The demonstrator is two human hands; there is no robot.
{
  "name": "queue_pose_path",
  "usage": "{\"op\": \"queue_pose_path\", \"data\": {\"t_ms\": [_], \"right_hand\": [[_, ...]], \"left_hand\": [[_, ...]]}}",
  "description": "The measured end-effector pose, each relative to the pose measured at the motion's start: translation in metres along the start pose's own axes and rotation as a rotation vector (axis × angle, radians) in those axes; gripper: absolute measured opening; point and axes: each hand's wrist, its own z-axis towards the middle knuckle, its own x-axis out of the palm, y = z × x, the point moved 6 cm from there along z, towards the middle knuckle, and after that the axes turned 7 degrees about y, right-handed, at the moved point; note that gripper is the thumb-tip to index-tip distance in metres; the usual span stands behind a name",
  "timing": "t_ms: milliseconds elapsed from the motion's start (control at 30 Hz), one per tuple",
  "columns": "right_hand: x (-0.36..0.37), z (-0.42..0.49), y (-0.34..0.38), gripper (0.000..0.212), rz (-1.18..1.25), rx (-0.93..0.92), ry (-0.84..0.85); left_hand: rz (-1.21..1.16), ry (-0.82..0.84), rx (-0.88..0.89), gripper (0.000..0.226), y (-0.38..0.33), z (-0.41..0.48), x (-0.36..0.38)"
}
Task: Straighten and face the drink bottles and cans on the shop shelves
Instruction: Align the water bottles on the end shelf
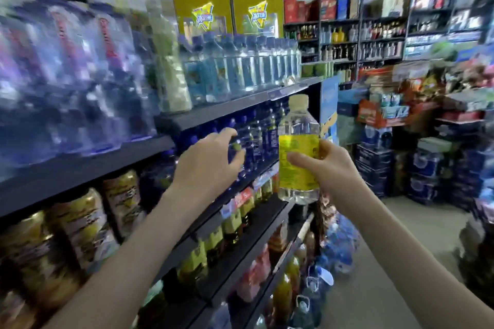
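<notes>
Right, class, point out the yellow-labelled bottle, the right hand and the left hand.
yellow-labelled bottle (294,179): head view, on the lower half of its yellow label.
right hand (331,165): head view, on the back of the hand gripping that bottle.
left hand (208,157): head view, on the back of the hand.

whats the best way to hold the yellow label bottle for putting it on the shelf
Grip the yellow-label bottle round its labelled middle, coming from the aisle side, as the right hand does. The bottle is upright and straight-sided there, while the shoulder tapers to the cap. That hold leaves the base and shelf-facing side free.
</notes>
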Motion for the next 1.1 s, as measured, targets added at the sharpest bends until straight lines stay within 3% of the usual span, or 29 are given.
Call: {"op": "queue_pose_path", "data": {"t_ms": [133, 367, 633, 800, 867, 967, 1100], "right_hand": [[-0.08, 0.093, -0.037, 0.033, -0.038, -0.012, -0.024], [-0.169, 0.26, -0.076, 0.035, -0.016, -0.085, -0.012], [-0.238, 0.44, -0.113, 0.021, 0.098, -0.151, 0.014], [-0.282, 0.546, -0.126, 0.038, 0.089, -0.183, 0.038], [-0.295, 0.589, -0.136, 0.037, 0.108, -0.19, 0.028], [-0.307, 0.655, -0.149, 0.053, 0.122, -0.209, 0.043], [-0.312, 0.728, -0.159, 0.054, 0.145, -0.268, 0.097]], "left_hand": [[0.057, 0.004, -0.048, 0.043, -0.045, 0.092, 0.058], [0.234, -0.033, -0.105, 0.045, -0.081, 0.234, 0.126], [0.268, -0.243, -0.065, 0.047, -0.097, 0.389, 0.208], [0.39, -0.341, 0.012, 0.046, -0.116, 0.485, 0.245], [0.445, -0.338, 0.056, 0.047, -0.126, 0.522, 0.26], [0.544, -0.341, 0.051, 0.054, -0.132, 0.574, 0.286], [0.703, -0.235, -0.117, 0.074, -0.135, 0.64, 0.317]]}}
